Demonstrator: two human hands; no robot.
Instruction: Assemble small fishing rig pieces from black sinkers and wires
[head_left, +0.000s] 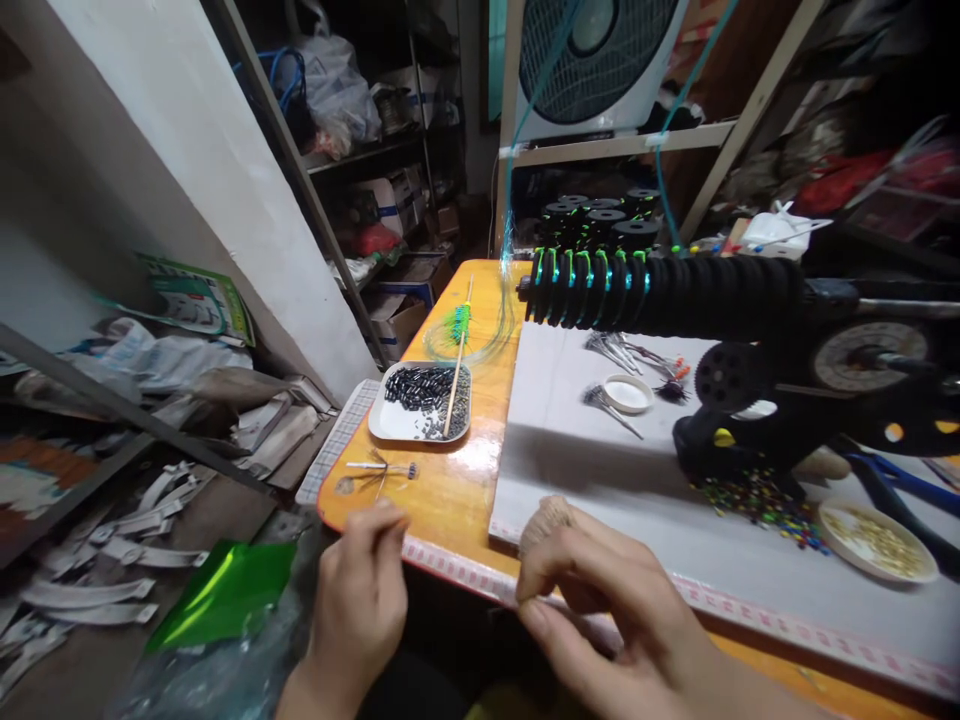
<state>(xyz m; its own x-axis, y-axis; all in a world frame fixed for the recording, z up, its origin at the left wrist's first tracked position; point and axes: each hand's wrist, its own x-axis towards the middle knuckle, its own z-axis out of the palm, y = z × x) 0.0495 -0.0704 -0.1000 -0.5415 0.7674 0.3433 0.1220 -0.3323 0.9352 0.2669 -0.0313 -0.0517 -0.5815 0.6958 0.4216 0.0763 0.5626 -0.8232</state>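
Observation:
My left hand (364, 585) is raised at the table's front left corner, its thumb and fingertips pinched together; whatever they hold is too thin to make out. Over the front edge, my right hand (615, 610) is closed in a pinch too, its contents also unclear. A beige, rough-textured piece (546, 522) shows at its fingers; I cannot tell whether it is wrapped on a finger or lies behind. Just beyond the left hand lies a small stick with fine wires (382, 469). A white tray (382, 425) of black tubes and small grey pieces stands farther back, a wooden stick (454, 390) leaning in it.
A black machine (757, 390) with a ribbed roller (697, 290) carrying green and blue line stands right on a white board (570, 480). Colored beads (765, 505), a dish of gold pieces (874, 540) and wire bundles (615, 350) lie there. A measuring tape (465, 570) runs along the front edge.

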